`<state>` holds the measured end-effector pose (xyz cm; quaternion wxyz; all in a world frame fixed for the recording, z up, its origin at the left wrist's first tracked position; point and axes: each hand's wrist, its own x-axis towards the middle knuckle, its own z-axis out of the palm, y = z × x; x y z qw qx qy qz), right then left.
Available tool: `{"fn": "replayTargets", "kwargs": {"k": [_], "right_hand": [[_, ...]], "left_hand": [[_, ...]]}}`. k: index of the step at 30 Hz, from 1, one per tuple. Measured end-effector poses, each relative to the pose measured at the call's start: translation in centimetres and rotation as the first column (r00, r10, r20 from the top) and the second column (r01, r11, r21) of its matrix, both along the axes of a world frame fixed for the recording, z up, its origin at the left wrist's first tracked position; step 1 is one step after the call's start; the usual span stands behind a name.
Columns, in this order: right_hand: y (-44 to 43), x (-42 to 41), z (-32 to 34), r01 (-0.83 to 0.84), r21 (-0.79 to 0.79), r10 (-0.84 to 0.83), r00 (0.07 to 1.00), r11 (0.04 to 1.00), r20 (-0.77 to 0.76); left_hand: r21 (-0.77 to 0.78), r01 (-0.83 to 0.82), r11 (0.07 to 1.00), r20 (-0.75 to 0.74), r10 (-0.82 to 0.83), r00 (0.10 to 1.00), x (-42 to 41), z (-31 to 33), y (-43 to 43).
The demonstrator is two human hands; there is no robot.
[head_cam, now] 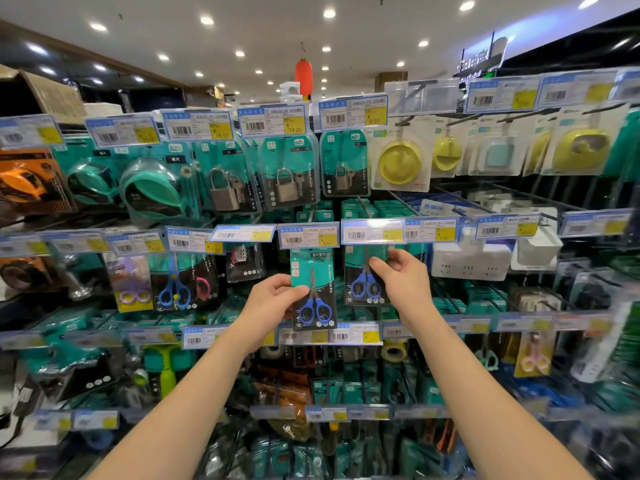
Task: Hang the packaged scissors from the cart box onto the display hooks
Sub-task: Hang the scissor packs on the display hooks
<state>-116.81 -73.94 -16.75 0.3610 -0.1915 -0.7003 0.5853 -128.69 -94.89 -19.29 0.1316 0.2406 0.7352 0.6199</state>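
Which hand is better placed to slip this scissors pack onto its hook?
Left. The left hand already pinches the scissors pack just under its price tag, while the right hand touches the neighbouring hung pack.

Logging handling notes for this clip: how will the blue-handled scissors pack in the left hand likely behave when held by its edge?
The scissors pack looks like a flat card with a blister, so probably fairly stiff, though it may flex. It seems light: the left hand holds it by one side only. The glossy plastic may be slippery.
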Motion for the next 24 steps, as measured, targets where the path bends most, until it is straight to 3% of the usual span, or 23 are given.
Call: {"fn": "replayTargets", "kwargs": {"k": [10, 19, 24], "right_hand": [[-0.1, 0.1, -0.1, -0.028, 0.022, 0.028, 1.0, 0.999, 0.003], [0.1, 0.2, 0.3, -0.067, 0.026, 0.066, 0.997, 0.997, 0.028], [0.1, 0.3, 0.7, -0.116, -0.037, 0.118, 0.992, 0.993, 0.034]], "left_hand": [[0.024, -0.007, 1.0, -0.041, 0.008, 0.999, 2.1, 1.2, 3.8], [0.134, 0.033, 0.99, -0.01, -0.032, 0.999, 3.5, 1.0, 5.2], [0.127, 0.014, 0.992, -0.035, -0.01, 0.999, 3.7, 1.1, 5.4]]}}
